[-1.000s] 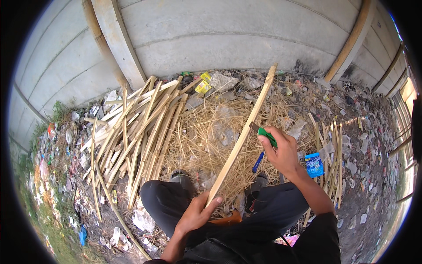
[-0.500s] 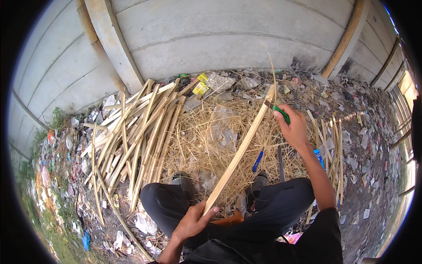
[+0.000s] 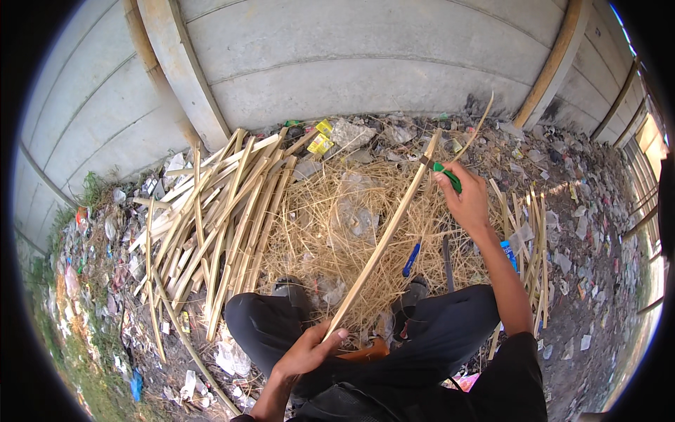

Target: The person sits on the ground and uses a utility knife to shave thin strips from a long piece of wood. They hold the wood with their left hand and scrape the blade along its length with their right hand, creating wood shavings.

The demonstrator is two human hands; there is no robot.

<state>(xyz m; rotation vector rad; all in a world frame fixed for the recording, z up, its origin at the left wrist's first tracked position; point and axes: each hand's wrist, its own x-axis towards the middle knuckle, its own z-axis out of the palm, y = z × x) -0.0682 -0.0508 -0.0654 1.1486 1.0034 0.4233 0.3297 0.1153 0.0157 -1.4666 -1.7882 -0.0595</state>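
My left hand point(image 3: 307, 352) is closed round the lower end of a long split bamboo strip point(image 3: 380, 257), which slants up and away to the right. My right hand point(image 3: 464, 197) grips a green-handled knife point(image 3: 448, 177), its short dark blade lying across the strip near the far end. A thin curled shaving point(image 3: 479, 126) sticks up beyond the right hand; where it joins is hidden by the fingers. Below, a blue-handled cutter point(image 3: 411, 260) rests on a heap of pale shavings point(image 3: 316, 211), with a dark flat blade point(image 3: 448, 260) beside it.
A large pile of bamboo strips point(image 3: 225, 218) lies on the left, and a smaller bundle point(image 3: 540, 246) on the right. A blue packet point(image 3: 509, 254) is by my right forearm. Litter covers the ground up to a concrete wall point(image 3: 365, 63) ahead. My bent legs point(image 3: 450, 316) flank the heap.
The bamboo strip has turned slightly in my left hand and looks narrower. The shaving, which stood nearly upright by the strip's tip, now leans out to the right. The knife has shifted only slightly.
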